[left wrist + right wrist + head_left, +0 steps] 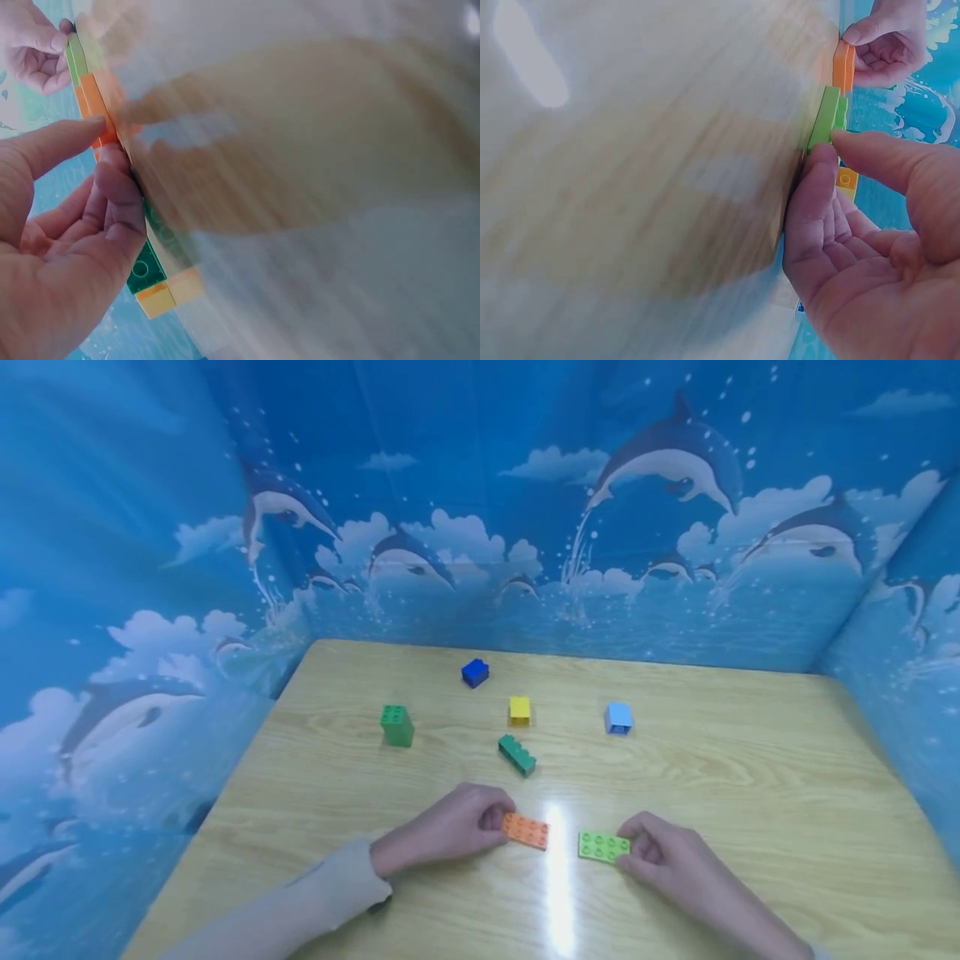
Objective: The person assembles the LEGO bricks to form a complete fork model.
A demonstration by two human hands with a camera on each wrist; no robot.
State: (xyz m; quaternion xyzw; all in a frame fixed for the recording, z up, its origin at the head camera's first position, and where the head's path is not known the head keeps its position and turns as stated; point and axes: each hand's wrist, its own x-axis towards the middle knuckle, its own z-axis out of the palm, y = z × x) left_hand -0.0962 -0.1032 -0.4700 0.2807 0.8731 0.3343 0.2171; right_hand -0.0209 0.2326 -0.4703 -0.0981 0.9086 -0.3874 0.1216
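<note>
An orange brick [527, 831] with studs up lies at the front middle of the table, its left end pinched between thumb and finger of my left hand [459, 823]. To its right, a light green brick [600, 847], also studs up, has its right end pinched by my right hand [678, 864]. The two bricks are apart, with a strip of table between them. In the left wrist view the left hand [75, 202] grips the orange brick [96, 112]; in the right wrist view the right hand [877, 225] grips the light green brick [826, 120].
Behind the hands on the wooden table [712, 760] stand a tall green brick [397, 727], a dark green long brick [517, 756], a yellow brick [519, 712], a dark blue brick [475, 673] and a light blue brick [618, 718]. A dolphin-print curtain [465, 602] surrounds the table.
</note>
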